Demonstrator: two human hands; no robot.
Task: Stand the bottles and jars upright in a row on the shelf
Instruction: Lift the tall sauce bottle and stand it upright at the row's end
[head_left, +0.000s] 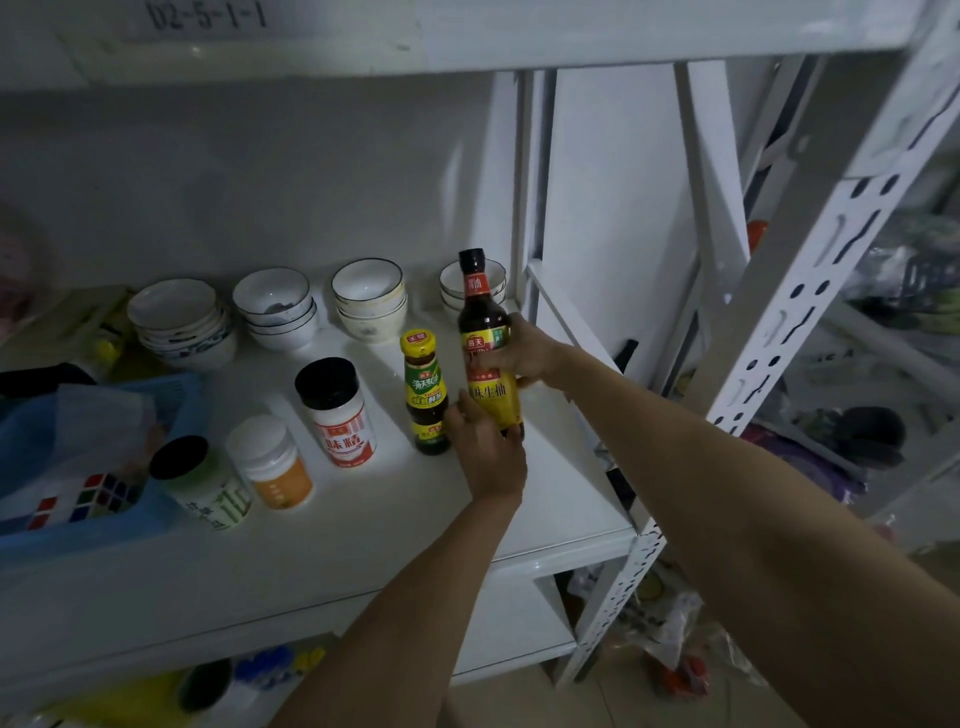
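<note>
White metal shelf (363, 525), centre frame: both hands grip the tall dark yellow-labelled soy-sauce bottle (488, 343), upright; right hand (519, 353) mid-body, left hand (485, 447) at its base.

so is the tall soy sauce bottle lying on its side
No, the tall soy sauce bottle stands upright, held by both the right hand and left hand.

A dim storeroom or pantry: white slotted-metal racking (810, 291) with a coded label (208, 15) on the upper shelf. One shelf (363, 530) holds stacked bowls (179, 322), condiment bottles (426, 395) and jars (337, 415); cluttered shelving stands beyond.
</note>
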